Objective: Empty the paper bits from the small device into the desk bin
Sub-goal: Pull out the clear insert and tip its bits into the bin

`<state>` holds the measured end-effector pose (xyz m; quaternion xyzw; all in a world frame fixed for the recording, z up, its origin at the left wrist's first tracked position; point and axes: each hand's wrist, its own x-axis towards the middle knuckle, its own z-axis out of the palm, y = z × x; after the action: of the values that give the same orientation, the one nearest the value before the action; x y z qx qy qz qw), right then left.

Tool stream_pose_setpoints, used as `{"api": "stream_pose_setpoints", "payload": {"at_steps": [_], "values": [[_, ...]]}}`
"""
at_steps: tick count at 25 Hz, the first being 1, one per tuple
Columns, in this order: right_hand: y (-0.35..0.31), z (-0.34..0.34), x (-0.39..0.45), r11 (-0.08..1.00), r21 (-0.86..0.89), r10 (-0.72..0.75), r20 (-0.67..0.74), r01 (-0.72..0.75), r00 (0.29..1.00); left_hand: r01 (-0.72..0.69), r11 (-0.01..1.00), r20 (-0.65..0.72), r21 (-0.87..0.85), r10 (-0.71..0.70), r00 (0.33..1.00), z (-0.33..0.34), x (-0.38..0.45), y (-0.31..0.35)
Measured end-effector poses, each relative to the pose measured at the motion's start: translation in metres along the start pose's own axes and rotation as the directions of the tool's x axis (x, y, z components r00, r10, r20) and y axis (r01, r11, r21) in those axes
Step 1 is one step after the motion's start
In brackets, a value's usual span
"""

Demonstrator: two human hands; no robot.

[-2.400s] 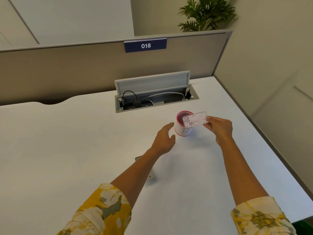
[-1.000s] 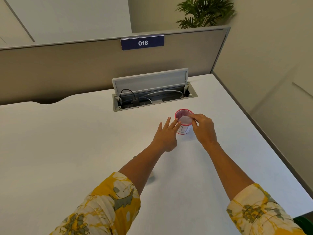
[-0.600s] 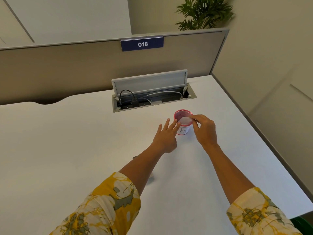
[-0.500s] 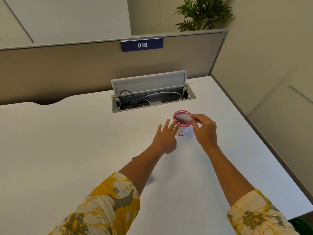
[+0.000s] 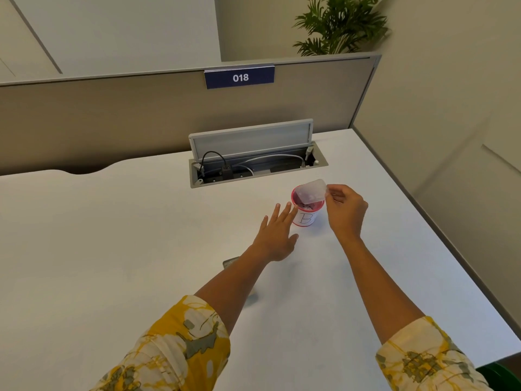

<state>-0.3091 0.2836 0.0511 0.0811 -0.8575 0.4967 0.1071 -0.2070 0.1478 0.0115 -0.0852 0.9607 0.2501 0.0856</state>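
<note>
We see a white desk (image 5: 112,235). On it: bin (image 5: 306,218), white w/ red rim & black "B". Above the bin, clear tray (image 5: 311,191). Sleeves (image 5: 174,351) yellow w/ white-grey floral print. Beyond the bin, navy sign (image 5: 239,77) w/ white "018", beige partition (image 5: 112,122), green plant (image 5: 338,24).

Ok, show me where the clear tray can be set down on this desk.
Bare desktop lies left of the left hand, and between the right hand and the desk's right edge. Crowded: around the small bin, the cable well, and the device under the left forearm.
</note>
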Motion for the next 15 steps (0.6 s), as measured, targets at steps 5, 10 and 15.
{"api": "stream_pose_setpoints", "payload": {"at_steps": [5, 10, 15], "values": [[-0.02, 0.01, -0.012, 0.972, 0.188, 0.155, -0.081, -0.138, 0.985, 0.061, 0.981, -0.106, -0.184, -0.082, 0.991, -0.01, -0.006, -0.004], [-0.041, 0.035, -0.041, 0.832, 0.362, 0.417, 0.092, -0.42, 0.904, 0.115, 0.857, -0.236, -0.502, -0.263, 0.935, -0.028, -0.023, -0.022], [-0.065, 0.062, -0.084, 0.474, 0.567, 0.521, 0.436, -0.674, 0.734, 0.07, 0.632, -0.261, -0.772, -0.415, 0.872, -0.043, -0.052, -0.041]]}}
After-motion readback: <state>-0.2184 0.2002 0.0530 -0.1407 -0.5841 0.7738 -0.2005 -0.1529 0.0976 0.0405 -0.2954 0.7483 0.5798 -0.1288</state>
